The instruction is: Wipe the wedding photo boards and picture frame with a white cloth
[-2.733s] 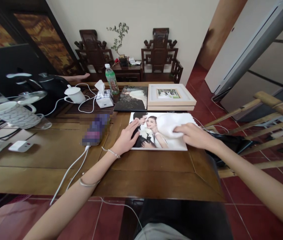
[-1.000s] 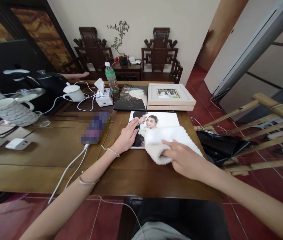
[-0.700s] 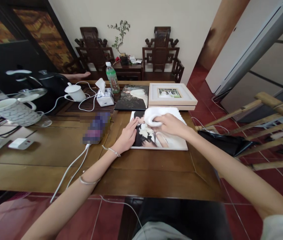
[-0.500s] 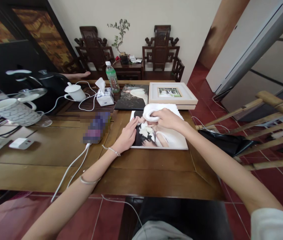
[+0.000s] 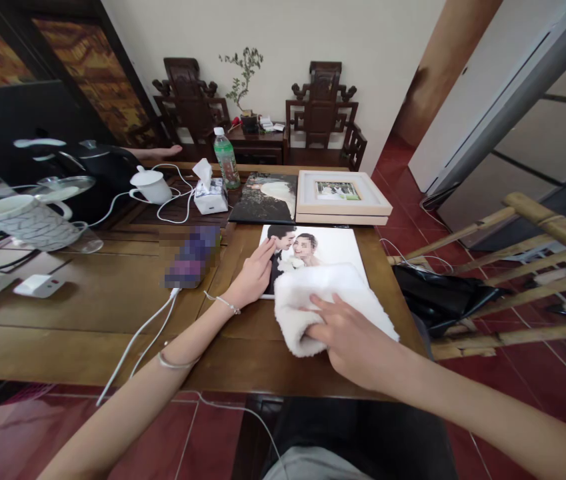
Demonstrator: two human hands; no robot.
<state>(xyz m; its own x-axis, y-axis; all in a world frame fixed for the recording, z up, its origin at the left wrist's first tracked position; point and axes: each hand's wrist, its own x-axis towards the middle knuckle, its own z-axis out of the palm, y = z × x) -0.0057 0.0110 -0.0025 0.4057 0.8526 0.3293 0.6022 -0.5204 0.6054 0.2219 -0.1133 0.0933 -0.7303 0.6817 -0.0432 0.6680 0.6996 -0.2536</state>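
A wedding photo panel [image 5: 335, 241] lies flat on the wooden table [image 5: 127, 333]. Flat against its left edge, with fingers stretched out, rests my left hand [image 5: 253, 272]. My right hand [image 5: 350, 330] grips a fluffy white cloth [image 5: 330, 283], pressed over the lower part of the panel and overhanging its near edge. The cloth hides the lower right of the picture. Behind the panel lie a dark photo panel [image 5: 267, 198] and a pale wooden picture frame [image 5: 345, 208].
Left of the panel lies a blurred-out phone [image 5: 193, 257] on a white cable. A tissue box [image 5: 211, 197], a green-labelled bottle [image 5: 227, 160], a lidded white cup [image 5: 150, 185] and a patterned mug [image 5: 27, 223] stand farther back. A bamboo chair [image 5: 553, 217] is at the right.
My right hand has drawn the white cloth from the panel's upper part down toward me, past its near edge, uncovering the two pictured heads. My left hand has stayed in place.
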